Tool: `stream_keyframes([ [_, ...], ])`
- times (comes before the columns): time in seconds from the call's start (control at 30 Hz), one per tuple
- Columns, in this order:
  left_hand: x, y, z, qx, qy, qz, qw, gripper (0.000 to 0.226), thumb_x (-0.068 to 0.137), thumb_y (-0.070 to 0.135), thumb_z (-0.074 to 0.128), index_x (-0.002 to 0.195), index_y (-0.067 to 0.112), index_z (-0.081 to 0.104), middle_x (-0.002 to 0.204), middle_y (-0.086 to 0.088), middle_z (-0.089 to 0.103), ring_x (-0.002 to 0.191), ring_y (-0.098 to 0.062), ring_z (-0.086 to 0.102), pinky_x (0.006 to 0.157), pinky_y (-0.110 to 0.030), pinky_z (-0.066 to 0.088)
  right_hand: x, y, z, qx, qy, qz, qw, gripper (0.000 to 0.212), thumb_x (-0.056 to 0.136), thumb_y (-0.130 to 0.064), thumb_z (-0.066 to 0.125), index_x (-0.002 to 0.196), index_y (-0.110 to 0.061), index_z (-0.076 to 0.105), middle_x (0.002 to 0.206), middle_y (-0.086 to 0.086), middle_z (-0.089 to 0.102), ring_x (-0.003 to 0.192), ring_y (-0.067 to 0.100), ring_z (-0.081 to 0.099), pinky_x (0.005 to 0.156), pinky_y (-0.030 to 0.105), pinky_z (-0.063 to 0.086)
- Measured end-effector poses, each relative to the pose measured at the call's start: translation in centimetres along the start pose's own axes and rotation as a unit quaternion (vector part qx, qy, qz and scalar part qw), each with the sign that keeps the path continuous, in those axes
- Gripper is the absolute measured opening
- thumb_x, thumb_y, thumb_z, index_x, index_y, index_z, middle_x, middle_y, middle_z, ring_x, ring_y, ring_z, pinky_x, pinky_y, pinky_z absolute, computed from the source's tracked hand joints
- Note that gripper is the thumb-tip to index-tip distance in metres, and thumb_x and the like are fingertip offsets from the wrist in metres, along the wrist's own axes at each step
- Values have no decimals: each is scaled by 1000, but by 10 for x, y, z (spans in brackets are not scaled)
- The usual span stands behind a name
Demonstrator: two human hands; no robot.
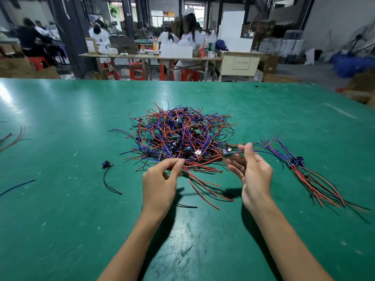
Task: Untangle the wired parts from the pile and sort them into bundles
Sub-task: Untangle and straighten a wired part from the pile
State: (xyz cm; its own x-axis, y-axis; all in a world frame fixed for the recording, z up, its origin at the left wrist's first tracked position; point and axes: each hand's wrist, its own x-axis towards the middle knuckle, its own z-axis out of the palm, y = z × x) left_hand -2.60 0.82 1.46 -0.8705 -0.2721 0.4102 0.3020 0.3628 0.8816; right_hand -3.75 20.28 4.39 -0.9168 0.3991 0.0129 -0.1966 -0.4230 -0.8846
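A tangled pile (180,132) of small circuit boards with red, blue and black wires lies in the middle of the green table (60,118). My left hand (160,181) pinches a small bunch of wired parts (203,183) at the pile's near edge; their red and black leads trail toward me. My right hand (251,173) is just right of the pile, with one small wired board (228,153) lying on its fingers under the thumb. A sorted bundle (304,171) lies to the right, boards aligned, wires fanned out.
A single part with black wires (107,171) lies left of the pile. Loose wires sit at the table's left edge (14,138) and a blue one (16,187) nearer me. People work at benches beyond the far edge of the table.
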Motion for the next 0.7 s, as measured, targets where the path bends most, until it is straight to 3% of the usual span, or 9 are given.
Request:
stream_keyframes([
  [0.17, -1, 7, 1, -30, 1, -13, 999, 17, 93, 34, 70, 80, 29, 79, 59, 8, 68, 43, -1, 36, 46, -16, 30, 2, 0, -1, -14, 26, -12, 999, 27, 98, -37, 63, 91, -12, 70, 64, 6, 72, 57, 17, 72, 48, 19, 53],
  [0.33, 3, 9, -5, -229, -36, -197, 953, 14, 95, 17, 67, 100, 14, 79, 60, -8, 70, 40, -7, 38, 42, -13, 34, 3, 1, -1, -33, 45, -19, 998, 30, 94, -41, 67, 87, -11, 70, 63, 7, 73, 51, 15, 69, 45, 19, 53],
  [0.4, 5, 9, -6, -268, -44, -232, 934, 20, 96, 7, 63, 109, 17, 74, 58, -8, 68, 41, -8, 42, 42, -14, 37, 4, 3, -1, -43, 49, -21, 998, 29, 95, -40, 68, 83, -13, 71, 62, 4, 72, 52, 14, 69, 46, 20, 53],
  [0.7, 8, 5, -6, -283, -20, -227, 932, 20, 95, 14, 67, 115, 17, 70, 59, -7, 67, 44, -10, 44, 46, -16, 38, 5, 8, -2, -82, 18, -21, 996, 29, 102, -37, 56, 90, -17, 72, 84, -1, 79, 69, 8, 72, 56, 17, 54],
])
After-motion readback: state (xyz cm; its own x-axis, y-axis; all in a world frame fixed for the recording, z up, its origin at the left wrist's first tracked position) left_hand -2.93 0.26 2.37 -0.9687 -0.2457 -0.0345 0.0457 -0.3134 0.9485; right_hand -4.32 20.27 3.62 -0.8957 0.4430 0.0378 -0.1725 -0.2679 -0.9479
